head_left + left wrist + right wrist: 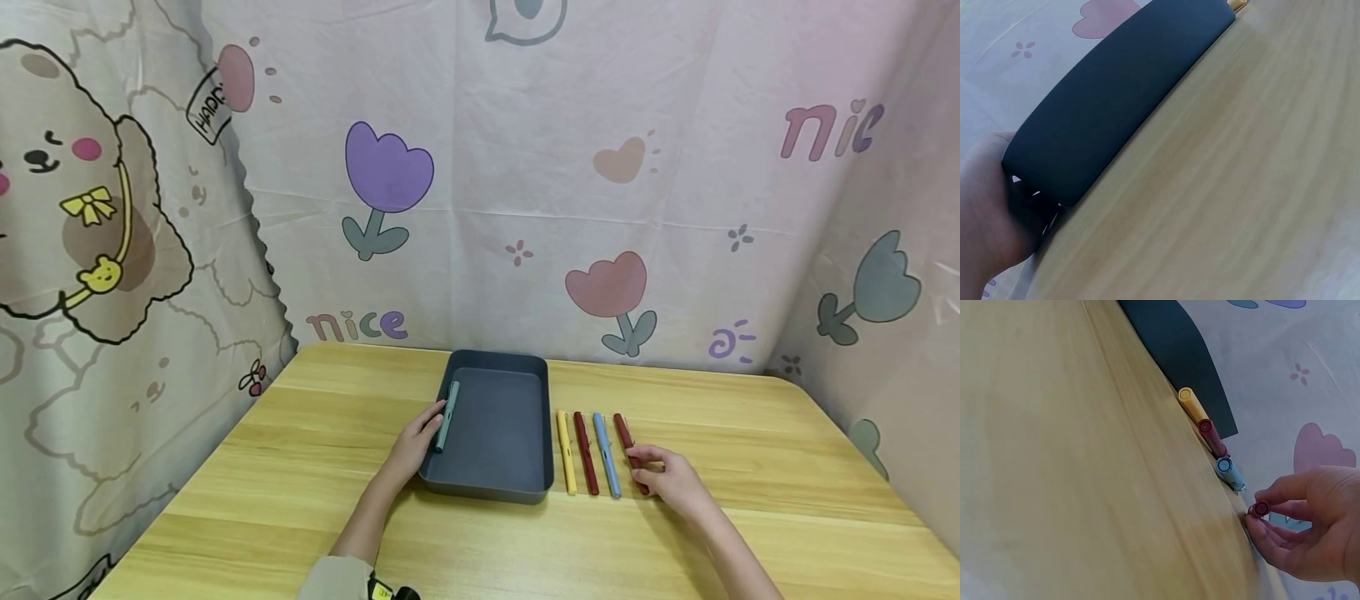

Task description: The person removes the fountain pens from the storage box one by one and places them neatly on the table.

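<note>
A dark grey tray (491, 492) lies on the table, with a green pen (447, 417) along the inside of its left wall. My left hand (411, 442) holds the tray by that wall, its fingertips at the rim next to the green pen. In the left wrist view, the hand (988, 212) curves round the tray's side (1110, 100). Right of the tray, my right hand (671, 479) pinches a dark red pen (622, 429) between thumb and fingers. The right wrist view shows that pen's round end (1260, 509) between the fingertips.
Between tray and right hand, a yellow pen (566, 454), another dark red pen (586, 454) and a blue pen (607, 456) lie in a row. Printed curtains (480, 175) hang behind and beside the wooden table (750, 442).
</note>
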The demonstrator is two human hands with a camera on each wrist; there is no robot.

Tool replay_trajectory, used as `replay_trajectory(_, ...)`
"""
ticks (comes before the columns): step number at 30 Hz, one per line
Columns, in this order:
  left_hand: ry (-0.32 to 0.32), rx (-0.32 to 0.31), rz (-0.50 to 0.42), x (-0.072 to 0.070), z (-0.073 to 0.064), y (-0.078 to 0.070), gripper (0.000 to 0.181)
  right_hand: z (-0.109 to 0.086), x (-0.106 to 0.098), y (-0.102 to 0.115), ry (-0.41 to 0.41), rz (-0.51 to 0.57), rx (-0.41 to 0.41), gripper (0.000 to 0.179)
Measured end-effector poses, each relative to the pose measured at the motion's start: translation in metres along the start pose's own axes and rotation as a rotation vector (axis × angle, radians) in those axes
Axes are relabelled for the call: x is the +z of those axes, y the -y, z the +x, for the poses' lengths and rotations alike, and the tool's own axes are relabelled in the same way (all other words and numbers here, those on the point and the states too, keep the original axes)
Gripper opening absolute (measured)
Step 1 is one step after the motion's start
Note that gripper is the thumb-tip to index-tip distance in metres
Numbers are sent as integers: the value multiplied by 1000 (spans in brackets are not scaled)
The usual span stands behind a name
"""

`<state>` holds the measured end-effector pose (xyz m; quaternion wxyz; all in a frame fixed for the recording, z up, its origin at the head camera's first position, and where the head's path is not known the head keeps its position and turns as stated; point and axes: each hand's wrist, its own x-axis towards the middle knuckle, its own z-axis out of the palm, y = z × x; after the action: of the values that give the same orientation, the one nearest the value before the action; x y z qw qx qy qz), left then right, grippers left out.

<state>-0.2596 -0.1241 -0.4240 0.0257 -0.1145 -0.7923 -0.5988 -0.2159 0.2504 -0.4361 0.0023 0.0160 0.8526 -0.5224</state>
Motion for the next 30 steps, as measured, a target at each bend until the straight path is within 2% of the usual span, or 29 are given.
replay_trajectory(8,-5,4,6,0,0,1,41,0,2,2,-15,-48,-26,35)
replay_trajectory(16,-11,-8,16,2,14,35,44,1,3,0,-24,-117,-63,33)
replay_trajectory(30,-27,-15,23,3,16,38,45,1,3,1,-64,-261,-130,30)
